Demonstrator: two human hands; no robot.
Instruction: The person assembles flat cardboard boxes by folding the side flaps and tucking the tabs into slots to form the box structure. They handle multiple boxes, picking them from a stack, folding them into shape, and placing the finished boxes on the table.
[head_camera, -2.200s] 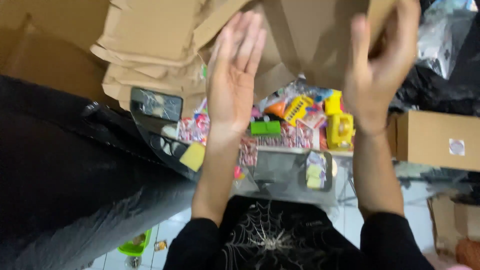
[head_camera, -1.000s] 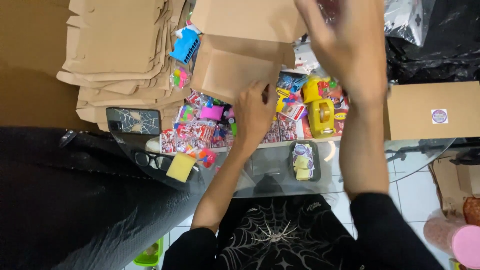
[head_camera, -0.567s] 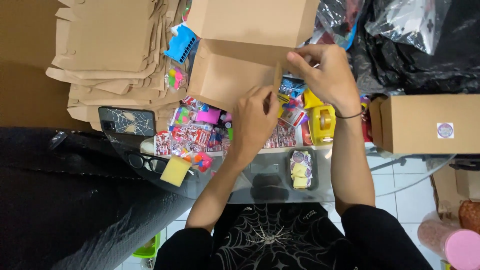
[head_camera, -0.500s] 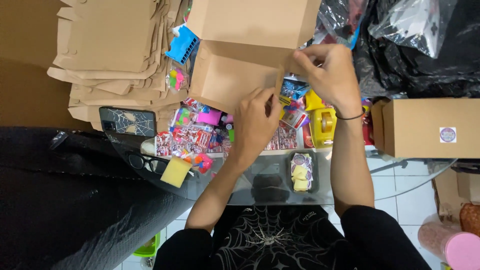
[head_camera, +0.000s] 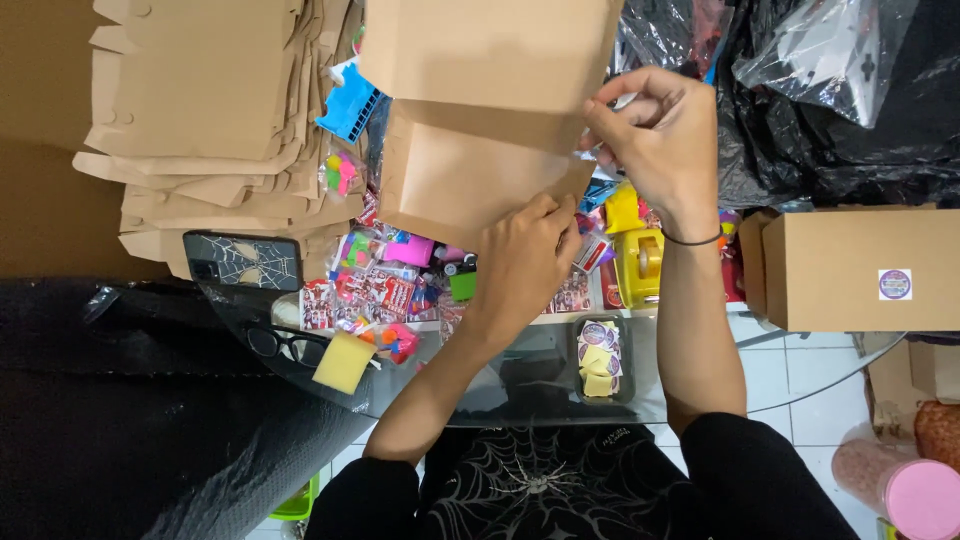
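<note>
A brown cardboard box (head_camera: 470, 110), half folded, stands above the glass table (head_camera: 540, 385). My left hand (head_camera: 520, 265) presses its lower flap from below, fingers curled on the edge. At the box's right edge, my right hand (head_camera: 655, 135) pinches a side flap. Under the box lie small colourful toys and sticker packs (head_camera: 385, 285). A yellow tape dispenser (head_camera: 640, 265) sits just right of my left hand.
A stack of flat cardboard blanks (head_camera: 210, 120) fills the upper left. A phone (head_camera: 240, 262), glasses (head_camera: 285, 345) and a yellow sponge (head_camera: 343, 362) lie at the table's left. A folded box with a round sticker (head_camera: 860, 270) stands right, black plastic bags (head_camera: 830, 110) behind it.
Both hands came down from raised positions onto the box. My left hand moved from the toys up to the lower flap; my right hand closed on the right flap.
</note>
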